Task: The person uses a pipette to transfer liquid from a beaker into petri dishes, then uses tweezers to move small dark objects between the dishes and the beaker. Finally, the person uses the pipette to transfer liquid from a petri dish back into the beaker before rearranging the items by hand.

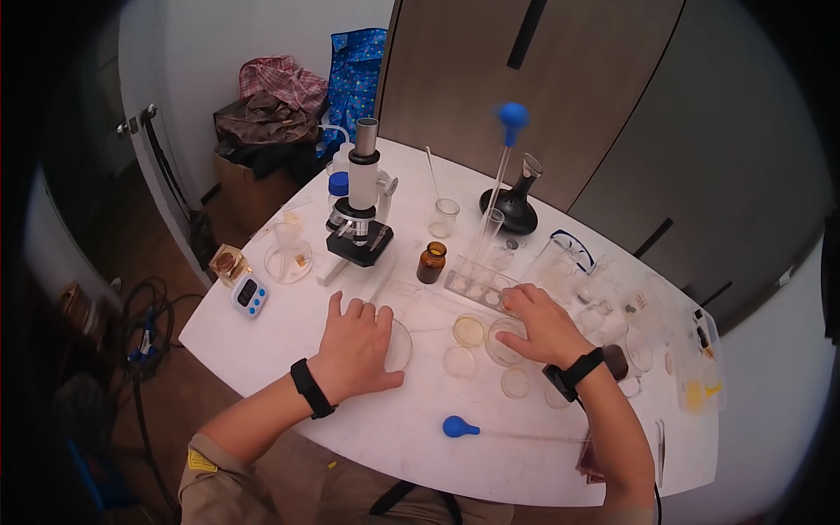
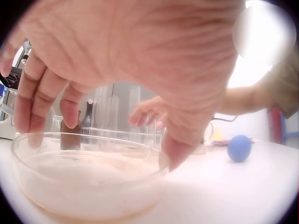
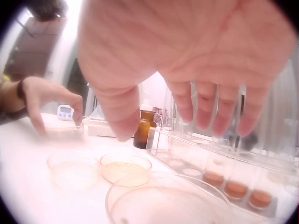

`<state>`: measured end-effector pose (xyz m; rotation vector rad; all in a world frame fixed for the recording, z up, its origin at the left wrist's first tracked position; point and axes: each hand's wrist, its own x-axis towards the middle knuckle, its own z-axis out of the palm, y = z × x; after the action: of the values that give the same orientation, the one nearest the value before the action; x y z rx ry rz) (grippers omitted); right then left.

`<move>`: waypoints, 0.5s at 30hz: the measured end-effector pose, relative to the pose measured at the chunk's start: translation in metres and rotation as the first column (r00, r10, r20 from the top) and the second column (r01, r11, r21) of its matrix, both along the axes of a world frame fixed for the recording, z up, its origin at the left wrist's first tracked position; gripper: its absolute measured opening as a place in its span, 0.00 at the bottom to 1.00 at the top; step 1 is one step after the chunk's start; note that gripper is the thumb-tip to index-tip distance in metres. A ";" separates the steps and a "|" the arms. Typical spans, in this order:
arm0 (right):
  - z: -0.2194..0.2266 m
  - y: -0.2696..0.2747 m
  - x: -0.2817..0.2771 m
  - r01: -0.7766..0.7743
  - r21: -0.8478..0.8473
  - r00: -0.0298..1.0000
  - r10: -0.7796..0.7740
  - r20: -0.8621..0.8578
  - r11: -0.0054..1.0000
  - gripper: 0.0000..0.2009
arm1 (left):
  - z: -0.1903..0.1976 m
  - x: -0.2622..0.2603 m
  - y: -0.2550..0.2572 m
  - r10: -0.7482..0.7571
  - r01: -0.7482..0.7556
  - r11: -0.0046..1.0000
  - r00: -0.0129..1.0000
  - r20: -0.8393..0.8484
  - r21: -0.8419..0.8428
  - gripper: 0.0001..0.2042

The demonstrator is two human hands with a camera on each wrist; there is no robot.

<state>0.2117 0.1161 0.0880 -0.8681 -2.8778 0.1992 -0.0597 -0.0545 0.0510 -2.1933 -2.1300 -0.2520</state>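
Observation:
My left hand [image 1: 353,348] spans a clear glass petri dish [image 2: 88,179] on the white table, thumb at the near rim and fingers down at the far side. In the left wrist view, its thumb [image 2: 180,147] overlaps the dish's rim. My right hand [image 1: 544,325] hovers with spread fingers over another petri dish [image 3: 163,200] beside a clear test tube rack [image 1: 464,282]. The right fingertips overlap the rack in the right wrist view, and nothing shows between thumb and fingers. Tubes in the rack hold brown liquid [image 3: 236,189].
Smaller petri dishes [image 1: 459,361] lie between the hands. A brown bottle [image 1: 431,262], microscope [image 1: 359,197], timer [image 1: 250,296] and beaker [image 1: 444,219] stand behind. A tall blue-bulb pipette [image 1: 511,118] rises by the rack. Another blue bulb [image 1: 457,426] lies near the front edge.

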 end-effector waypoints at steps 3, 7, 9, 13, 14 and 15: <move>0.000 -0.002 0.007 0.001 -0.049 0.998 0.002 0.065 0.999 0.33 | -0.002 -0.001 0.001 -0.023 0.023 0.999 1.000 0.007 -0.033 0.35; 0.002 -0.016 0.002 0.055 0.040 0.994 -0.058 0.095 0.998 0.36 | -0.004 -0.002 0.003 -0.023 0.023 0.998 1.000 -0.002 -0.065 0.36; 0.004 -0.019 0.003 0.076 0.077 0.994 -0.082 0.076 0.994 0.36 | -0.003 -0.002 0.003 -0.026 0.026 0.997 1.000 0.000 -0.071 0.36; 0.004 -0.019 0.002 0.036 0.118 0.995 -0.046 0.083 0.992 0.37 | -0.001 -0.003 0.004 -0.028 0.028 0.995 1.000 0.002 -0.091 0.36; 0.003 -0.018 0.003 0.029 0.100 0.995 -0.038 0.096 0.995 0.38 | -0.001 -0.003 0.004 -0.030 0.030 0.995 1.000 0.001 -0.094 0.36; 0.001 -0.018 0.003 0.031 0.099 0.995 -0.040 0.095 0.995 0.38 | -0.002 -0.004 0.005 -0.036 0.035 0.995 0.999 0.000 -0.089 0.36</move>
<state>0.2144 0.0979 0.0893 -0.9346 -2.9297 0.0134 -0.0633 -0.0495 0.0488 -2.2800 -2.1430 -0.1605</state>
